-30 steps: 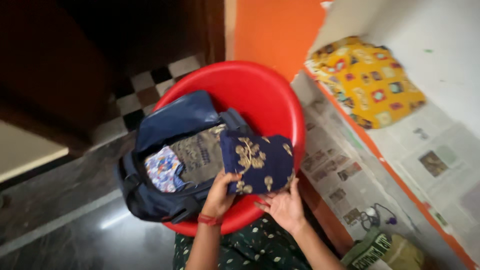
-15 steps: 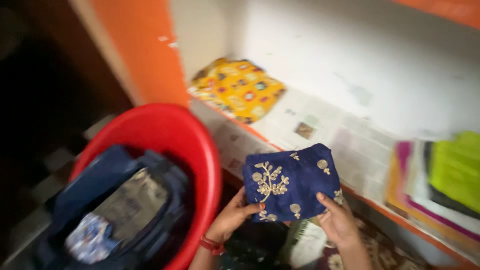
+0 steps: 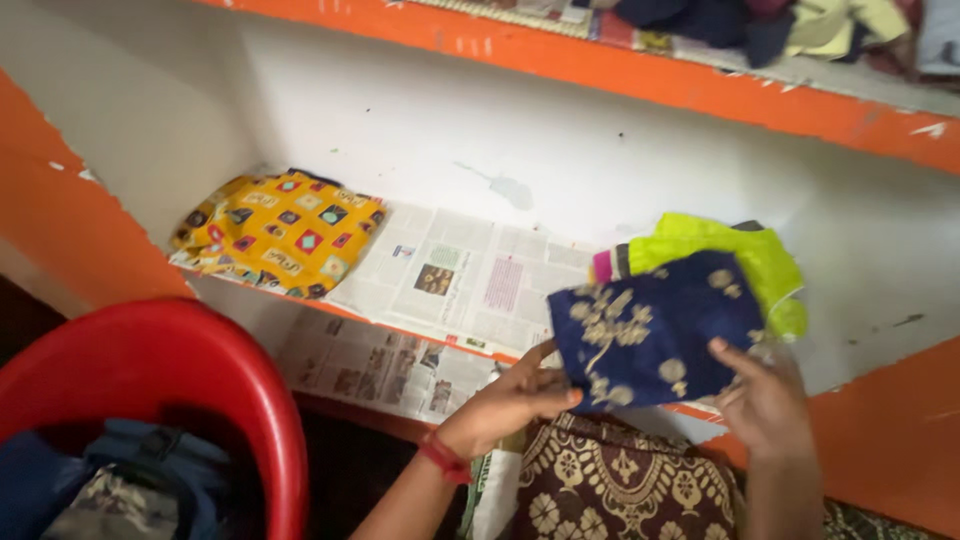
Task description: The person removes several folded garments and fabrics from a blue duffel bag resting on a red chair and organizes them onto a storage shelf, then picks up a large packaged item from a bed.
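Holding a folded navy cloth with gold embroidery (image 3: pixel 655 335) between them, both hands were raised to the front edge of the middle shelf (image 3: pixel 420 335) in the head view. The left hand (image 3: pixel 510 400) gripped the cloth's lower left corner, thumb on top and fingers curled beneath. The right hand (image 3: pixel 765 405) pinched the lower right edge, thumb pressed on the fabric and the other fingers hidden behind it. The cloth was in the air, partly over a stack of folded clothes topped by a lime-green piece (image 3: pixel 745 260), which sat on newspaper lining (image 3: pixel 470 280) the shelf; whether it touched the stack I could not tell.

A folded yellow patterned cloth (image 3: pixel 280 230) lay well apart at the shelf's left end. A red tub (image 3: pixel 200 385) holding a dark blue bag (image 3: pixel 150 470) stood at lower left.

Judged from this, the step in hand was carrying the folded piece to the shelf. The next move would call for keeping it flat, so the fold holds, and lining it up squarely with the stack.
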